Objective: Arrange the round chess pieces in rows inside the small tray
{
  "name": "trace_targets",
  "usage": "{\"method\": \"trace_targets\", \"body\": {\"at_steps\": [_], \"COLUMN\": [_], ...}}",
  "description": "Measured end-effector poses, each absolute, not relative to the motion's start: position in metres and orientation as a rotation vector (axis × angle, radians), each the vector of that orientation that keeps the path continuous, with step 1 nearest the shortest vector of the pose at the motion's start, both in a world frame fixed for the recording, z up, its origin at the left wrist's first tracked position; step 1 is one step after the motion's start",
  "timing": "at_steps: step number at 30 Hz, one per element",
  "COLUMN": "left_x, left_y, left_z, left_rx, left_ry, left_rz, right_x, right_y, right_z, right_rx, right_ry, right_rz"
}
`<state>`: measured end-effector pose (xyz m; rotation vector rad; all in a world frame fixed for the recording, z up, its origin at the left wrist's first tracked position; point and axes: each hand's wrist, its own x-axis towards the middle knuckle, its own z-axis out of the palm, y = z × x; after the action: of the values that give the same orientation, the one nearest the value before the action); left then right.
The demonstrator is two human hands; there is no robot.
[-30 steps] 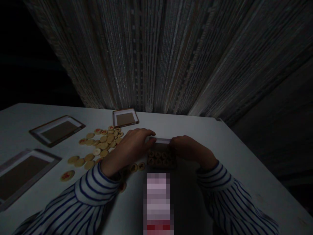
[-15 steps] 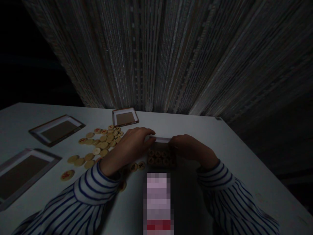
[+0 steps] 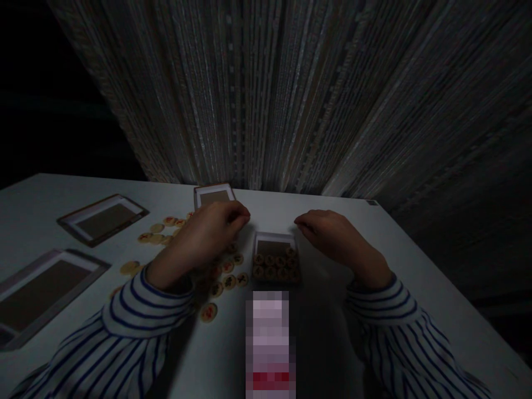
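A small open box (image 3: 296,239) stands on the table between my hands. Round wooden Chinese chess pieces (image 3: 270,271) with dark characters fill its near part in rows. My left hand (image 3: 214,224) is raised to the left of the box, apart from it and over loose pieces. Its fingertips are pinched together and no object shows in them. On the other side, my right hand (image 3: 328,230) hovers off the box's far right corner. Its fingers are closed too, with nothing visible between them. My left forearm hides part of the scattered pieces (image 3: 228,282).
Three more open trays lie on the white table (image 3: 332,327): one at the back (image 3: 215,195), a brown-rimmed one (image 3: 103,217) at left, and a larger one (image 3: 54,293) nearer. A striped string curtain (image 3: 266,100) hangs behind the table's far edge.
Both hands have let go of the box's far end and moved apart, the left one leftward, the right one rightward. The box's inside and its pieces now show.
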<state>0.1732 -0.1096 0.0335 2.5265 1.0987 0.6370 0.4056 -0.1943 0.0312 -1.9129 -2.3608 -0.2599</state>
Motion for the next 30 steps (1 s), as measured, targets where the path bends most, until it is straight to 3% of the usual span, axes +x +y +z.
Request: {"method": "trace_targets", "body": {"at_steps": [18,30], "left_x": [0.158,0.157], "left_y": [-0.117,-0.135], "left_z": [0.054,0.056], "left_rx": [2.449,2.401], "left_ry": [1.005,0.921], "left_rz": [0.871,1.003], "right_x": [0.380,0.360], "right_y": [-0.212,-0.240], "right_z": [0.042,0.006], "right_rx": [-1.641,-1.496], "right_ry": [-2.111,-1.693], "right_rz": [-0.331,-0.069]}}
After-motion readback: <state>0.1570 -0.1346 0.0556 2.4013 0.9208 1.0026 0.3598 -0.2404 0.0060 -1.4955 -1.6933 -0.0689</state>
